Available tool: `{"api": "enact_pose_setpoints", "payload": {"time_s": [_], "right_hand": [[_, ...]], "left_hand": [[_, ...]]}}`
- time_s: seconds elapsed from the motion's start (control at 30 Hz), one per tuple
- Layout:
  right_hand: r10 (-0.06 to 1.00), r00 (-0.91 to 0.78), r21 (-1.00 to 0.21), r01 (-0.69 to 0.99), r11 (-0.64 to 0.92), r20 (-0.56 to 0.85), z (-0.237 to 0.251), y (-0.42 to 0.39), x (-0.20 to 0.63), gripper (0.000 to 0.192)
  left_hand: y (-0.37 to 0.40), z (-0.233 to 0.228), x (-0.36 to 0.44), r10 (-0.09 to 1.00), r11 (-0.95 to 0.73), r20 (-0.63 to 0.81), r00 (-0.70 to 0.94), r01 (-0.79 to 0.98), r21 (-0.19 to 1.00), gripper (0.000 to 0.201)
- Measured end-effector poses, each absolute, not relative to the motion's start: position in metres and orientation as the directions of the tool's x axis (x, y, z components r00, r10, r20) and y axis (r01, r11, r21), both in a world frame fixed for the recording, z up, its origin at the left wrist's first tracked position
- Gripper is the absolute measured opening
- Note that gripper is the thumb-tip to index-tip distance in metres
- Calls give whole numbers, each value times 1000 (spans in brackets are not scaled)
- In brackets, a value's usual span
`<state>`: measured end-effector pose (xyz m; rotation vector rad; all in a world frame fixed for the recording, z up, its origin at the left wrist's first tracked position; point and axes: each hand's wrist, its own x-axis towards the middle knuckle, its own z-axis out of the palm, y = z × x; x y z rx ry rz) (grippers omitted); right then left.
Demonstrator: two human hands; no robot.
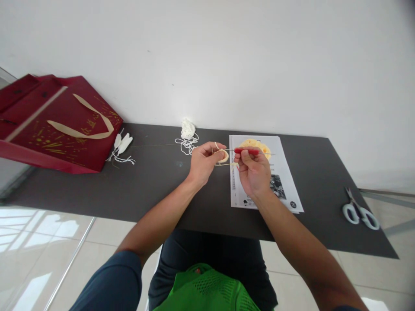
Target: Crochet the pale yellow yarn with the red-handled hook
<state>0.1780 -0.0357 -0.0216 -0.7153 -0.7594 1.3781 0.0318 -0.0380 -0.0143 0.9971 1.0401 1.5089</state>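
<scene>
My left hand [202,162] pinches a small round cream crochet piece [223,156], with yarn looped over the forefinger. My right hand [254,170] grips a crochet hook with a red handle [247,151]; its metal tip points left into the crochet piece. Both hands hover just above a dark table [155,185], over the left edge of a printed instruction sheet [282,181]. A thin cream strand runs between the two hands.
A red gift bag with gold ribbon handles [61,125] lies at the far left. White yarn bits [123,147] and a white yarn tangle [188,131] lie near the wall. White-handled scissors [359,211] rest at the right edge. A green mesh bag [207,289] sits on my lap.
</scene>
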Motion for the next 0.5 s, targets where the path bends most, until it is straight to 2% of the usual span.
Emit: {"api": "enact_pose_setpoints", "payload": {"time_s": [0.13,0.3,0.5], "right_hand": [[999,33,-814,-579,43,30,-22,-35,178,14],[998,57,-821,-567,65,40,-20,-39,175,15],[986,126,-887,-437,151,106,-21,-43,170,16]], "left_hand": [[-36,-15,31,973,-189,145,-178,-263,946,24],[-36,-13,30,975,-196,168,-142,-214,957,49],[-37,-12,29,983,-157,138,-123,-160,975,59]]}}
